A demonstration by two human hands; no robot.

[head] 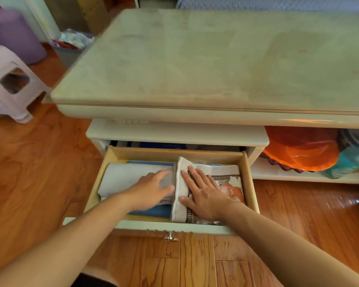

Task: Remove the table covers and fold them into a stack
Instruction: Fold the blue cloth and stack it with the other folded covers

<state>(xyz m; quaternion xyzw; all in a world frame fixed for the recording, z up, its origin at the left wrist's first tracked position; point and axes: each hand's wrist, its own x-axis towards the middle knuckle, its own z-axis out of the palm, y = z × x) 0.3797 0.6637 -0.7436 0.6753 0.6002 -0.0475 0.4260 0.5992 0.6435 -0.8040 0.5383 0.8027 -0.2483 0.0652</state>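
A wooden drawer (249,179) stands pulled out below the pale table top (195,65). Inside, on the left, lies a folded plain grey cover (120,177) over blue cloth (153,211). On the right lies a folded printed cover (228,172) with brown and orange patterns. My left hand (151,191) rests flat on the grey cover, fingers relaxed. My right hand (203,191) presses flat on the printed cover, fingers spread and straight. The two hands lie side by side, almost touching.
An orange bowl (303,150) and a teal bottle (348,160) sit on the shelf right of the drawer. A pale plastic stool (10,83) and a bin (71,48) stand at the left on the wooden floor (39,162). The drawer knob (170,237) faces me.
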